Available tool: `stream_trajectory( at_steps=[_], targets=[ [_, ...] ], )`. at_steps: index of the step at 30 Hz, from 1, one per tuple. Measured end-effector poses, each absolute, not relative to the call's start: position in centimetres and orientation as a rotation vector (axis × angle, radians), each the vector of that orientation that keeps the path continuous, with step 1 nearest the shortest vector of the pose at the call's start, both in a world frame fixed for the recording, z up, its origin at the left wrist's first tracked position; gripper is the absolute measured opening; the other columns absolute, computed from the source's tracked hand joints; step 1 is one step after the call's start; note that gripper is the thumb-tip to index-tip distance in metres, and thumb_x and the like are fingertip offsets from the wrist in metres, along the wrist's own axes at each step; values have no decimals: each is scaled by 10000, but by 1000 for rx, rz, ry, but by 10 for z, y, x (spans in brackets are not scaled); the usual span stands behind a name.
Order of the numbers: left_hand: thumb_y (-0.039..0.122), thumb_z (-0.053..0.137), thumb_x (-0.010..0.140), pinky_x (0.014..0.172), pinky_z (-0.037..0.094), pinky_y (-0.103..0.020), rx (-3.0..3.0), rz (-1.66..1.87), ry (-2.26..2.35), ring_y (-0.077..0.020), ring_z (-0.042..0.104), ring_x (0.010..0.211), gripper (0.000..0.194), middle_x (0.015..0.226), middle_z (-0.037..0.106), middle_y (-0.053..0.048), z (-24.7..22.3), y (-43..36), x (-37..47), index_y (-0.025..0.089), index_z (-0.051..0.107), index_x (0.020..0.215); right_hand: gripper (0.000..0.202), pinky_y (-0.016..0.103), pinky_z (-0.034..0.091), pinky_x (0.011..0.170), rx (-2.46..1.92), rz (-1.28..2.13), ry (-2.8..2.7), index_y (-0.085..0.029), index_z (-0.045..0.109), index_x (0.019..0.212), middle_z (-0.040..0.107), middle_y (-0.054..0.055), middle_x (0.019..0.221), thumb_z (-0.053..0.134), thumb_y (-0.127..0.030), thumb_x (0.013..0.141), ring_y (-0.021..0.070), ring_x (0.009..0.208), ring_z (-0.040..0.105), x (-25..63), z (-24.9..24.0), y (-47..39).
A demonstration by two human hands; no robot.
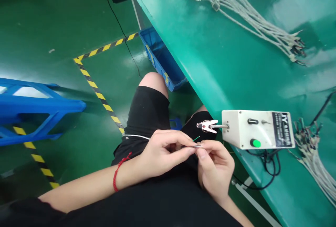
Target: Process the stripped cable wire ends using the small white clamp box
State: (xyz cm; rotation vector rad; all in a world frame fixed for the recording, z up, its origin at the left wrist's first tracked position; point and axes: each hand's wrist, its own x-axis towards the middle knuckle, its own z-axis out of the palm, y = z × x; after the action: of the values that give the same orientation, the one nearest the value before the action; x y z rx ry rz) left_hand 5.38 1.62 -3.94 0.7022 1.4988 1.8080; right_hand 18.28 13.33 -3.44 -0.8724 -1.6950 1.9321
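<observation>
Close above my lap, my left hand (168, 151), with a red cord bracelet at its wrist, is closed round a pale cable (138, 136) that runs out to the left. Thin dark wires (197, 146) lie between its thumb and forefinger, and a green wire (196, 138) sticks up beside them. My right hand (215, 167) meets it fingertip to fingertip, thumb and forefinger pinching the wire ends. Just beyond the hands, a white clip (207, 126) sits on the metal shaft of a beige box (257, 129) with a green knob.
On the green table (210, 62) lies a bundle of USB cables (236, 6), with more cables (315, 164) at right. A blue crate (162, 57) stands under the table edge. At left is a blue stool (39, 111). Black leads (273, 174) hang by the box.
</observation>
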Motion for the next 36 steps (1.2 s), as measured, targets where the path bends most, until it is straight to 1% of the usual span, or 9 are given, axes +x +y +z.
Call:
stream_trajectory(
  at_steps=[3, 7, 12, 15, 19, 22, 25, 31, 36],
  targets=[
    [155, 792, 867, 557, 526, -239, 530, 1829, 1487, -180, 724, 705, 35, 870, 794, -111, -41, 17, 55, 134, 788, 896, 89, 241, 468, 560, -979, 2031, -1565, -260, 750, 937, 694, -12, 783, 770, -188, 890, 106, 620, 580, 178, -38, 131],
    [208, 810, 859, 589, 554, -252, 320, 1823, 1475, -190, 734, 728, 85, 869, 793, -113, -45, 21, 56, 135, 770, 874, 30, 248, 431, 550, -1059, 2130, -1451, -236, 734, 896, 612, -29, 646, 742, -251, 921, 100, 556, 518, 169, -37, 133],
    [260, 810, 871, 543, 499, -224, 116, 1807, 1517, -148, 693, 682, 140, 890, 792, -104, -49, 29, 53, 139, 741, 879, 340, 280, 468, 547, -1156, 2137, -1379, -196, 746, 962, 653, 27, 688, 519, -434, 1047, 141, 578, 571, 159, -39, 140],
    [275, 808, 878, 515, 466, -214, 72, 1786, 1505, -130, 667, 657, 154, 912, 794, -105, -49, 33, 50, 137, 741, 889, 426, 292, 479, 544, -1162, 2167, -1316, -206, 734, 1007, 660, 31, 712, 440, -508, 1066, 151, 584, 569, 153, -43, 143],
    [245, 812, 876, 620, 536, -244, 56, 1801, 1441, -169, 719, 784, 125, 939, 794, -102, -48, 37, 48, 141, 744, 894, 365, 278, 441, 559, -1148, 2102, -1268, -209, 715, 914, 580, 9, 717, 503, -473, 1051, 135, 612, 507, 149, -43, 146],
    [222, 810, 873, 691, 572, -269, 61, 1811, 1435, -194, 741, 854, 99, 956, 796, -101, -49, 38, 47, 144, 753, 893, 247, 261, 389, 562, -1201, 2147, -1138, -222, 718, 1017, 507, -6, 759, 594, -435, 1012, 122, 630, 418, 148, -39, 149],
    [204, 806, 871, 688, 576, -265, 70, 1820, 1444, -188, 743, 852, 73, 970, 799, -93, -49, 38, 46, 151, 759, 889, 254, 258, 341, 548, -1245, 2168, -1065, -227, 712, 1132, 450, -21, 744, 652, -420, 978, 118, 612, 343, 149, -38, 151],
    [163, 781, 882, 670, 570, -248, 77, 1847, 1432, -173, 743, 846, 32, 992, 811, -85, -48, 39, 43, 158, 749, 881, 198, 252, 309, 549, -1288, 2199, -1016, -232, 711, 1080, 399, -53, 644, 643, -402, 1003, 105, 556, 259, 151, -39, 152],
    [166, 786, 870, 619, 558, -240, 73, 1855, 1425, -172, 743, 812, 51, 995, 813, -92, -47, 42, 41, 155, 738, 860, 189, 238, 315, 552, -1271, 2217, -992, -218, 706, 1057, 411, -57, 617, 636, -388, 1015, 93, 547, 265, 152, -38, 152]
  ],
)
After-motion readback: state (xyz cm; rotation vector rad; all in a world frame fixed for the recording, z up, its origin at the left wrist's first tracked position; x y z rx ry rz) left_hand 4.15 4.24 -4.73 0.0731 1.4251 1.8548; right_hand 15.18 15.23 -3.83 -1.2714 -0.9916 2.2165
